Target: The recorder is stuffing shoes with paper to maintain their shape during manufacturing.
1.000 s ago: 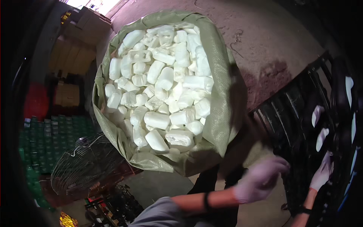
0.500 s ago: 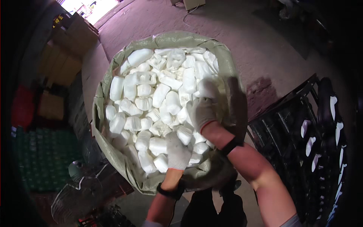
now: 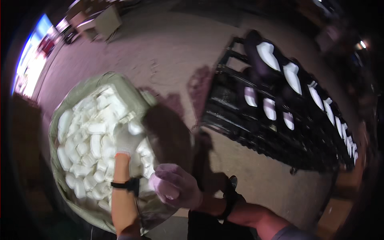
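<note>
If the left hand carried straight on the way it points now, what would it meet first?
Most likely the white piece right at the fingertips of the left hand, inside the olive sack. Blur and unclear depth leave open whether they already touch.

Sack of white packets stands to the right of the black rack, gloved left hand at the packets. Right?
One slip: the head view shows the sack of white packets to the left of the black rack. The gloved left hand is at the packets.

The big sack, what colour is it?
The sack is dull green, shown best in the head view.
</note>
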Motion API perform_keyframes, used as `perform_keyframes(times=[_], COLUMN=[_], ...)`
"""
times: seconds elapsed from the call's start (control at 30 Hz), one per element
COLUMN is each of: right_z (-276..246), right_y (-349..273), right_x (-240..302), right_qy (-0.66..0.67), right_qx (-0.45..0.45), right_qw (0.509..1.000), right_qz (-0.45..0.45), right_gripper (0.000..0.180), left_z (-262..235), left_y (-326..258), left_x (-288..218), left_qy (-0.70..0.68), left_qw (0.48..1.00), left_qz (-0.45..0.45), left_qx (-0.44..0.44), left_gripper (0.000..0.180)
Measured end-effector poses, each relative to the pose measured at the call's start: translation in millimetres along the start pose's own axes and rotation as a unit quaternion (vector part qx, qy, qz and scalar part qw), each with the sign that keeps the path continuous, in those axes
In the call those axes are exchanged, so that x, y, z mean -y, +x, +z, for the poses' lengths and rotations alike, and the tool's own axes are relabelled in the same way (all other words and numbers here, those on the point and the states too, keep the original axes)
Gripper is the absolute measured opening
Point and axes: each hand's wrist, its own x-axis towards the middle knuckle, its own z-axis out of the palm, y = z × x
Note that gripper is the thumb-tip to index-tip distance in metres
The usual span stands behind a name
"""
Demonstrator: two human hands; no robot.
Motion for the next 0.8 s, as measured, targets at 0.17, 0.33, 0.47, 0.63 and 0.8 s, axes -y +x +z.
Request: perform_keyframes(times=[0.17,0.33,0.47,0.63,0.8], right_z=[-109,-249,-319,-381,-431], right_y=[-55,-114,-177,-232,-254], right_x=[19,18,22,50,97], right_qy=[0.008,0.254,0.263,0.359,-0.201], right_qx=[-0.261,-0.435,-0.478,-0.438,-0.276], right_qw=[0.915,0.772,0.78,0.782,0.886], right_qz=[0.308,0.388,0.307,0.259,0.313], right_gripper=[0.046,0.041,0.035,0.017,0.054], left_z=[-28,-77,-133,-134,-78], left_y=[-12,-13,-124,-254,-315], left_x=[14,7,-82,-347,-504], left_qy=[-0.243,-0.043,-0.202,-0.491,-0.61], left_qw=[0.954,0.99,0.976,0.83,0.686], left_qz=[-0.01,-0.108,-0.061,0.094,0.102], left_qx=[0.174,0.08,-0.054,0.247,0.384], left_gripper=[0.064,0.07,0.079,0.087,0.075])
